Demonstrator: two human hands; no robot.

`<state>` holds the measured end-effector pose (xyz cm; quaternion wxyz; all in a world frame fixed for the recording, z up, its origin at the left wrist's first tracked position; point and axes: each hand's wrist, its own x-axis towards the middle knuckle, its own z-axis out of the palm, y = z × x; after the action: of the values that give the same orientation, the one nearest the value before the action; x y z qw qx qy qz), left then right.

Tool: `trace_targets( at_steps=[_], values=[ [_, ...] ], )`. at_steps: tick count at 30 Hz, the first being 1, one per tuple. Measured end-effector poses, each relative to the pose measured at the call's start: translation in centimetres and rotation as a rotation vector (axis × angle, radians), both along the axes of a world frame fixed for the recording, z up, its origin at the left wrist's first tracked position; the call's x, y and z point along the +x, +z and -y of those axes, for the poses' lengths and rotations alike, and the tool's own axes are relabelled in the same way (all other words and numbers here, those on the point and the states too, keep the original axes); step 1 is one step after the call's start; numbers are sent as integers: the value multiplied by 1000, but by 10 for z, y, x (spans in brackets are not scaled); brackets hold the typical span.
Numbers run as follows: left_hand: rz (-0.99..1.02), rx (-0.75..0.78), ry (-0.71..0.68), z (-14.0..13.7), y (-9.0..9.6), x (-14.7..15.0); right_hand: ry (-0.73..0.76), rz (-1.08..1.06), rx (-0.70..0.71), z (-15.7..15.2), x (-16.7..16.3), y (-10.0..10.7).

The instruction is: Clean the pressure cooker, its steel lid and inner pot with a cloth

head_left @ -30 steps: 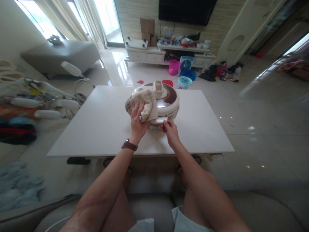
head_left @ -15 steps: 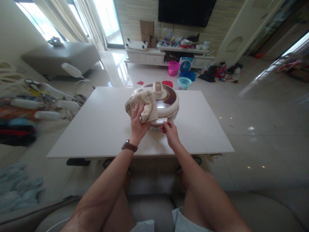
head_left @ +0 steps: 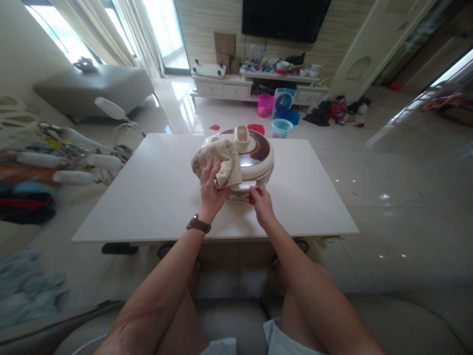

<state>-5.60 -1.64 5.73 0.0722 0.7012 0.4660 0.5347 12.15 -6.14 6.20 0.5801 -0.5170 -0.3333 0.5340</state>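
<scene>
A round cream-and-brown electric cooker (head_left: 258, 170) stands on the white table, its lid closed and a knob (head_left: 241, 137) on top. My left hand (head_left: 211, 185), with a watch at the wrist, holds a bunched beige cloth (head_left: 227, 160) against the left front of the cooker. That cloth hides part of the lid and side. At the cooker's front, my right hand (head_left: 259, 199) pinches the right end of its pale handle (head_left: 242, 186), thumb on top and fingers curled below.
The white table (head_left: 306, 207) reaches close to my knees. Beyond it are a pink basket (head_left: 265, 104), a light blue basket (head_left: 282, 128) and a cluttered low cabinet (head_left: 234, 88). White padded arms of some equipment (head_left: 105, 161) stand near the table's left edge.
</scene>
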Motion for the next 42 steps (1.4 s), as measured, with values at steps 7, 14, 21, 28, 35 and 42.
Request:
trace_targets(
  at_steps=[7,14,21,28,35,42],
  values=[
    [-8,-3,8,1,1,0,-2,4,5,1,0,0],
    [-3,-6,5,1,1,0,0,8,0,1,0,0],
    [1,8,-6,1,0,0,-2,0,-3,1,0,1],
    [-9,-17,20,1,1,1,0,13,-10,0,0,0],
    [-6,-13,24,2,2,1,-1,1,4,0,0,-2],
    [-2,-7,14,1,1,1,-8,-3,6,0,0,-2]
  ],
)
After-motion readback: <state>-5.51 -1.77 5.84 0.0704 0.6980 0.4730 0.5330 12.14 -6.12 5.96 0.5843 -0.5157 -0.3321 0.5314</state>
